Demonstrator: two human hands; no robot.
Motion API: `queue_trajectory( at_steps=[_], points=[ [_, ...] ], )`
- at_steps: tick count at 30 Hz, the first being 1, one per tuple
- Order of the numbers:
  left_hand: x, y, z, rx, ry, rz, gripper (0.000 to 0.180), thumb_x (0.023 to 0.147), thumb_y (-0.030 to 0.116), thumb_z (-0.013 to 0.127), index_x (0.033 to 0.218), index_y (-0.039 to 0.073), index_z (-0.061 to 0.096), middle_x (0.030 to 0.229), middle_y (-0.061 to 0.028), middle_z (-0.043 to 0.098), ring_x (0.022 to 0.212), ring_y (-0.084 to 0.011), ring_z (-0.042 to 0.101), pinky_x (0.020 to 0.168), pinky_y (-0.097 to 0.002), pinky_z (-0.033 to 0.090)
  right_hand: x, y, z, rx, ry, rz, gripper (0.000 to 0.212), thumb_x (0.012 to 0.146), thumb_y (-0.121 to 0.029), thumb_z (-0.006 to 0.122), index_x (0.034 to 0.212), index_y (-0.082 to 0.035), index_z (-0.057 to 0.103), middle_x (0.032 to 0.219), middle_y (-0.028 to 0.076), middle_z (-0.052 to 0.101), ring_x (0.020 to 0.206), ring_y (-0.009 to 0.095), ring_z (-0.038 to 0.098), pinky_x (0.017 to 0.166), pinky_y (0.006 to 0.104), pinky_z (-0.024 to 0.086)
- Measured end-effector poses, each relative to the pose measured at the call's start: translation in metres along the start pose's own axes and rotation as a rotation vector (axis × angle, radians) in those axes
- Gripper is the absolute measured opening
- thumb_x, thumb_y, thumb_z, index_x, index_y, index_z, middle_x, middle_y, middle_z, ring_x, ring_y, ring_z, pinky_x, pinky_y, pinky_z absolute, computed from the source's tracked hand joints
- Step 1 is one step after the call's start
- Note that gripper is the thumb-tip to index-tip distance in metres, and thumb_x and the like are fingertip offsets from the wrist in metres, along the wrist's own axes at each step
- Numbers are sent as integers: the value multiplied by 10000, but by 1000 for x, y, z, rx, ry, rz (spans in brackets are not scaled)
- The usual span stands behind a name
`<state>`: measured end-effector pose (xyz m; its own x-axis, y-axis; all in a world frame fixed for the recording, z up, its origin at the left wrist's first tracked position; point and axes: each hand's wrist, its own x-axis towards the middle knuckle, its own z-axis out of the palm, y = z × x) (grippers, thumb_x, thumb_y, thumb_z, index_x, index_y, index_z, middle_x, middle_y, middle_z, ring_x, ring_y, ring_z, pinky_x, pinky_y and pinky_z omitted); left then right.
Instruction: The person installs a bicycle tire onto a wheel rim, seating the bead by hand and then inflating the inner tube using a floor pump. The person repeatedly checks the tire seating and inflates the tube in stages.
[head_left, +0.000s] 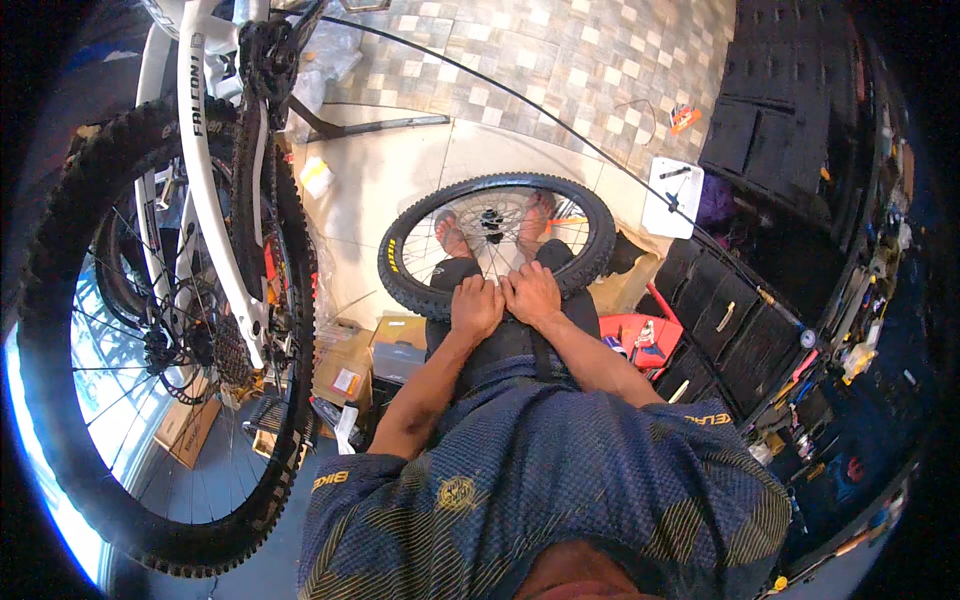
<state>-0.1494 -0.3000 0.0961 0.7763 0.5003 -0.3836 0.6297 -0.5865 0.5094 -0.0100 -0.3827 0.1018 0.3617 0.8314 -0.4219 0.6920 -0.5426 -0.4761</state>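
A bicycle wheel with a black knobby tire (597,213) lies tilted before me, its near edge at my thighs. Thin spokes run to a dark hub (492,224) in the middle, and my bare feet show through them. My left hand (477,308) is closed over the near side of the tire, thumb side inward. Right beside it, my right hand (532,293) grips the same stretch of tire and rim. Both sets of fingers curl over the edge, so the fingertips are partly hidden.
A white bicycle frame (205,190) with a large mounted wheel (45,300) stands close on my left. On the right are black drawers (690,300), a red container (650,335) and a white tray (660,222) with small tools. Cardboard boxes (340,375) sit by my left leg.
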Motion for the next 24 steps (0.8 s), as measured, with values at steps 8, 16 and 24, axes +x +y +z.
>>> queue_trajectory(
  at_steps=[8, 16, 24],
  points=[
    [27, -5, -6, -16, -26, -159, 311, 939, 302, 524, 822, 53, 670, 897, -129, 614, 943, -317, 614, 804, -479, 502, 23, -9, -2, -32, -47, 62, 321, 935, -342, 581, 821, -75, 718, 860, 129, 654, 901, 305, 608, 783, 448, 444],
    [40, -19, -19, -67, -25, -191, 336, 933, 280, 512, 758, 45, 677, 893, -140, 653, 905, -329, 626, 797, -473, 514, 46, -16, 0, -19, -114, 62, 324, 922, -329, 575, 807, -60, 713, 844, 125, 662, 891, 307, 620, 791, 461, 455],
    [22, -25, -7, -113, 13, -167, 295, 920, 302, 541, 803, 60, 663, 853, -160, 606, 873, -360, 623, 754, -502, 514, 31, -22, 7, -8, -111, 57, 335, 925, -336, 568, 829, -55, 722, 861, 140, 670, 901, 331, 626, 785, 474, 471]
  ],
)
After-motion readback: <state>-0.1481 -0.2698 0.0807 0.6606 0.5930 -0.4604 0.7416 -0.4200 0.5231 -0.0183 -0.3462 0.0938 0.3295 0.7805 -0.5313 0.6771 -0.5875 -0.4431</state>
